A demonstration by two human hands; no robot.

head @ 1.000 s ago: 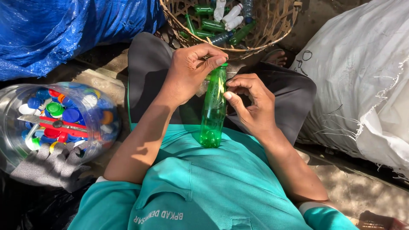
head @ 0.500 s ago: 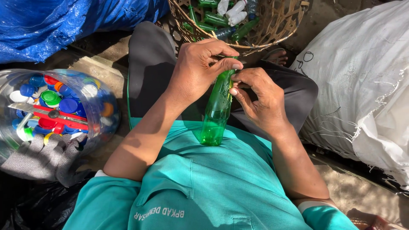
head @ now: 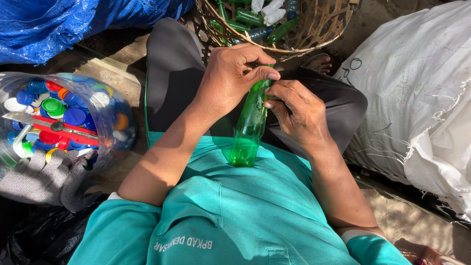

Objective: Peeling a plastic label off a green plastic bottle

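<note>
A green plastic bottle (head: 249,128) rests with its base against my teal shirt, its neck pointing away from me over my lap. My left hand (head: 234,76) wraps over the bottle's top, thumb and fingers pinched at the neck. My right hand (head: 298,113) grips the upper part of the bottle from the right, fingertips just under the left thumb. The cap end is hidden beneath my fingers.
A woven basket (head: 324,30) with several green and clear bottles stands beyond my knees. At my left a clear container (head: 115,122) holds several coloured caps and a red-handled tool (head: 59,133), with a grey glove (head: 46,179) beside it. A white sack (head: 417,93) lies right, blue tarp (head: 64,24) top left.
Both hands have closed together on the bottle's neck; the right hand moved up from beside the bottle to grip it. The bottle tilted slightly and stays against my shirt.
</note>
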